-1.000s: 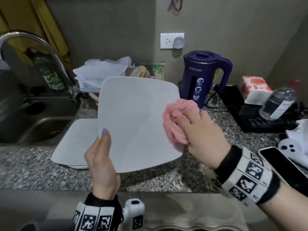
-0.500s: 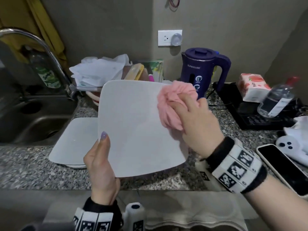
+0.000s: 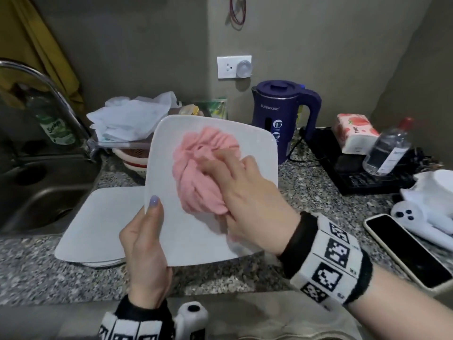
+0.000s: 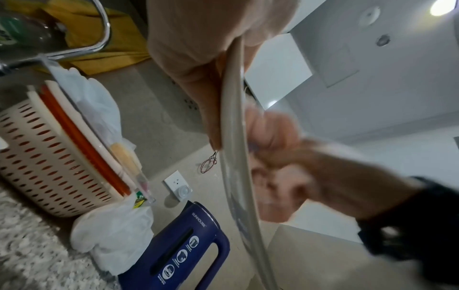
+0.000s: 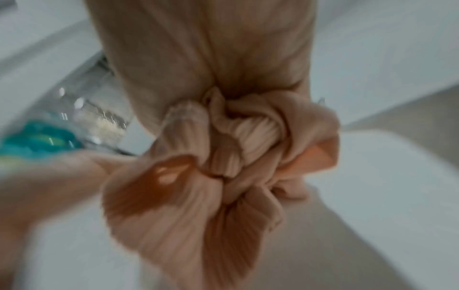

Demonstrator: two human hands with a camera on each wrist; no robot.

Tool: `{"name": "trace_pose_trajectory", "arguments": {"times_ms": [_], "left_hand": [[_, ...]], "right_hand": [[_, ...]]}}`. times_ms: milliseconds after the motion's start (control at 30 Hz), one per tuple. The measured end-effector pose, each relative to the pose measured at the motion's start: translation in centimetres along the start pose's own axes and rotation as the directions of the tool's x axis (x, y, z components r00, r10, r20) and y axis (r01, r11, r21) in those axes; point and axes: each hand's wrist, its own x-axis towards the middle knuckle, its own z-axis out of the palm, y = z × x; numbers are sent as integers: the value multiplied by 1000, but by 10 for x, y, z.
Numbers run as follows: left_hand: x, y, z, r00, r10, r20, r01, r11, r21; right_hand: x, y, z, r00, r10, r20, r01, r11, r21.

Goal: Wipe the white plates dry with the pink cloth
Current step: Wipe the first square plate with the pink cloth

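Right hand, bunching cloth, moved from plate right edge to centre; left hand pinches lower-left rim. Wiping mid-pass.

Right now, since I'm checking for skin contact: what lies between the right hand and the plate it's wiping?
The bunched pink cloth lies between the right hand and the plate, clearest in the head view.
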Motion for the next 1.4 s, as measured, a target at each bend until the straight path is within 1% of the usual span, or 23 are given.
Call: {"name": "trace_pose_trajectory", "arguments": {"times_ms": [67, 100, 167, 233, 267, 300, 367, 433, 500, 600, 667, 733, 800, 867, 933, 1000, 1033, 1100, 1167, 1200, 1267, 1333, 1400], "left_hand": [[3, 4, 3, 999, 53, 14, -53, 998, 37], [4, 5, 4, 997, 75, 19, -76, 996, 56], [1, 10, 7, 998, 65, 5, -65, 997, 52], [-2, 12, 9, 999, 48, -14, -48, 998, 28], [-3, 13, 11, 999, 38, -27, -37, 999, 27], [-4, 11, 10, 999, 26, -36, -25, 1000, 19], [-4, 7, 9, 1000, 9, -27, -9, 1000, 9], [-5, 4, 7, 1000, 4, -9, -4, 1000, 13], [-4, 5, 5, 1000, 4, -30, -4, 1000, -14], [-4, 10, 1, 999, 16, -52, -18, 999, -32], [-2, 10, -2, 999, 33, -24, -32, 999, 22], [0, 4, -6, 997, 79, -2, -78, 994, 82], [-1, 1, -7, 995, 98, -19, -96, 990, 103], [-5, 5, -6, 996, 85, -23, -84, 996, 44], [-9, 8, -5, 998, 51, -25, -50, 999, 15], [-10, 10, -4, 998, -15, -53, 12, 999, -53], [-9, 10, -3, 997, -36, -66, 30, 997, -77], [-9, 9, 0, 996, -47, -71, 41, 996, -77], [-9, 9, -1, 995, -45, -91, 39, 997, -62], [-8, 9, -2, 994, -50, -96, 43, 996, -76], [-9, 8, -6, 993, -47, -104, 36, 994, -105], [-10, 9, -11, 993, -7, -121, 0, 998, -56], [-11, 9, -9, 993, 42, -112, -42, 999, -2]], "right_hand": [[1, -11, 0, 979, -181, 91, 179, 983, 28], [4, -10, -6, 978, -184, 102, 182, 983, 30], [11, 6, -17, 999, -27, -20, 27, 1000, -5], [13, 22, -28, 965, 191, -180, -204, 977, -60], [10, 25, -30, 953, 215, -212, -237, 968, -86], [6, 21, -28, 964, 191, -188, -206, 976, -65], [-3, -3, -14, 998, 30, -52, -23, 992, 121], [-6, -22, -1, 995, -99, 31, 87, 963, 254], [4, -9, -2, 1000, -5, -29, 13, 964, 264], [3, 24, -15, 947, 219, -234, -191, 972, 135], [-6, 19, -6, 975, 153, -161, -130, 981, 144], [-13, -8, 8, 999, -38, -30, 45, 968, 247], [-6, -20, 11, 991, -130, -27, 132, 957, 260], [10, -7, -2, 996, -44, -82, 60, 976, 208], [12, 13, -19, 977, 154, -146, -141, 985, 96], [0, 22, -18, 961, 235, -145, -236, 972, 6], [-9, 15, -11, 973, 211, -90, -207, 977, 50], [-27, -14, 15, 999, 21, 31, -26, 983, 180], [-41, -38, 38, 972, -181, 152, 142, 962, 234], [-46, -39, 41, 956, -215, 201, 166, 958, 234], [-53, -18, 37, 969, -159, 191, 137, 983, 119], [-55, 14, 26, 993, 55, 102, -50, 997, -51], [-51, 31, 15, 973, 226, 51, -215, 963, -160]]}}
